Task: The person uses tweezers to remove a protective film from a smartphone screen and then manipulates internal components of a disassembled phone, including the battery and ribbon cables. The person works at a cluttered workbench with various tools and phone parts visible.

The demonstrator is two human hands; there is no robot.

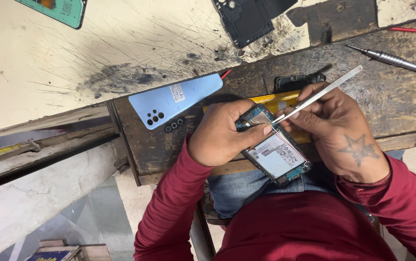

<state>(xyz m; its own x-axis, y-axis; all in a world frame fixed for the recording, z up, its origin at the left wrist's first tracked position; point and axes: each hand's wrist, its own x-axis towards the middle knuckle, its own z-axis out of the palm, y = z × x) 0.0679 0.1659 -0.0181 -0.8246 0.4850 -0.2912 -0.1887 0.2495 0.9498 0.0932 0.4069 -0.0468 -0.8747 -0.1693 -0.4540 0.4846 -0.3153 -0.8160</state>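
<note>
My left hand grips the top end of an opened phone, whose battery and blue circuit board face up over my lap. My right hand holds thin metal tweezers, tip pressed into the phone's upper part near my left thumb. A light blue back cover with camera holes lies on the bench to the left of my left hand, with a small black camera ring piece beside it.
A metal screwdriver lies at the right on the dark wooden bench. A black phone midframe sits at the top, a teal phone at top left on the scratched white surface. A yellow sheet lies under the hands.
</note>
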